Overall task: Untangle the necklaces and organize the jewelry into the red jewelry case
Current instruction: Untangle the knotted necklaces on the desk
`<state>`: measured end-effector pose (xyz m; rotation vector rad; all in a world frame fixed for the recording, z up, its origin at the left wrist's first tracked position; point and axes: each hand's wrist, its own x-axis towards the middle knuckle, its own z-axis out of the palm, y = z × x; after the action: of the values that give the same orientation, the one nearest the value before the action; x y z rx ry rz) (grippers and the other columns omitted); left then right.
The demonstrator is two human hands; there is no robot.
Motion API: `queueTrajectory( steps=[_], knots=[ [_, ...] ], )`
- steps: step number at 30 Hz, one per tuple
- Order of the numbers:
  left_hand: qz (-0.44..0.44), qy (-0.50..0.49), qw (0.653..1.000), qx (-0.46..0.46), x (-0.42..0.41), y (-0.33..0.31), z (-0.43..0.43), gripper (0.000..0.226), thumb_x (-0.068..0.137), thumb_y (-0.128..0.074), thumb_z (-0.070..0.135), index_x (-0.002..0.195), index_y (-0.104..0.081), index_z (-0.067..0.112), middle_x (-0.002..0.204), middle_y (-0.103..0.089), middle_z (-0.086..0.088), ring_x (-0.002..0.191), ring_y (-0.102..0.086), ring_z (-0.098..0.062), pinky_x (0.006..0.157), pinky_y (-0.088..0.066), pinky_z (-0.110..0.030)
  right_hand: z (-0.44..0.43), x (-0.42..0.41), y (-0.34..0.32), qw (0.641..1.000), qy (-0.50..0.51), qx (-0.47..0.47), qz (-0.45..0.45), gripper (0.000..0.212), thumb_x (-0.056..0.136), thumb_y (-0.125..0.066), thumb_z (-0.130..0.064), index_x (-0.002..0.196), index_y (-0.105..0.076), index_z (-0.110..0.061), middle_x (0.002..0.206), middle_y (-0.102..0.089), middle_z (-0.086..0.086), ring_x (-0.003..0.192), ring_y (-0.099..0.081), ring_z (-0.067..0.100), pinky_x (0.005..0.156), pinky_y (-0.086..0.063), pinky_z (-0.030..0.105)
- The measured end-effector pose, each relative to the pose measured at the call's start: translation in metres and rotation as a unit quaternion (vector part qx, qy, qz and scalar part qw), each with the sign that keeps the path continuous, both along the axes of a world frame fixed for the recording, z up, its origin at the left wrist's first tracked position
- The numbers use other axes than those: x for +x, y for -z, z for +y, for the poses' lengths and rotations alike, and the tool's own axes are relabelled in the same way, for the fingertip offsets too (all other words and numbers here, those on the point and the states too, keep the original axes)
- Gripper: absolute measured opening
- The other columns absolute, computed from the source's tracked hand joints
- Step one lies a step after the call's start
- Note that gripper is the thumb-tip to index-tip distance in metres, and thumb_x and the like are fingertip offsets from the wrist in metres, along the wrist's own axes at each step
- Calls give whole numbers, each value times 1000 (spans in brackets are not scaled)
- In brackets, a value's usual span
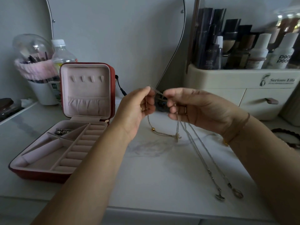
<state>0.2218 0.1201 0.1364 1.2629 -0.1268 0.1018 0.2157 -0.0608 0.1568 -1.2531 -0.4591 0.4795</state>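
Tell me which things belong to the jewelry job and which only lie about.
Job: thin silver chain necklaces, pinched by left hand and right hand; open red pink-lined jewelry case.
Lying about: clear plastic water bottle; cream plastic cosmetics organizer; white cup of brushes.

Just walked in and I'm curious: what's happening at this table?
A person is working on tangled necklaces. The left hand and the right hand each pinch them above the white table. They hang down, and two long chains trail across the tabletop. The red jewelry case stands open on the left, with one beaded piece in a compartment.
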Motion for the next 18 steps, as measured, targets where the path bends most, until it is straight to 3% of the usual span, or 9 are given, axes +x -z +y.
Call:
queueTrajectory(
  steps=[5, 10, 14, 18],
  knots=[
    [-40, 64, 995, -67, 2, -2, 3, 27, 98, -44, 25, 75, -56, 15, 56, -47, 4, 50, -40, -9, 50, -34, -19, 10, -1, 11, 991, 3, -131, 39, 34, 78, -62, 4, 111, -61, -5, 79, -67, 7, 69, -64, 15, 78, -56, 28],
    [-46, 72, 985, -149, 0, -7, 6, 27, 97, -43, 28, 76, -58, 17, 58, -49, 5, 53, -44, -8, 50, -37, -18, 14, 0, 18, 960, 17, -275, -43, 22, 81, -65, 6, 100, -62, -6, 85, -71, 9, 74, -66, 18, 72, -53, 25],
    [-36, 19, 979, -201, 2, -9, 10, 29, 98, -42, 27, 73, -55, 18, 60, -52, 5, 55, -47, -8, 54, -38, -20, 16, 0, 22, 929, 48, -347, -119, 14, 80, -65, 6, 83, -68, -8, 86, -70, 18, 69, -60, 17, 65, -48, 23],
    [23, -117, 971, -206, 8, -4, 18, 30, 99, -41, 23, 70, -49, 19, 50, -49, 7, 48, -42, -7, 48, -33, -19, 12, 3, 20, 912, 77, -379, -137, 16, 80, -65, 4, 81, -71, -11, 88, -71, 18, 63, -59, 11, 62, -48, 19]
  ],
)
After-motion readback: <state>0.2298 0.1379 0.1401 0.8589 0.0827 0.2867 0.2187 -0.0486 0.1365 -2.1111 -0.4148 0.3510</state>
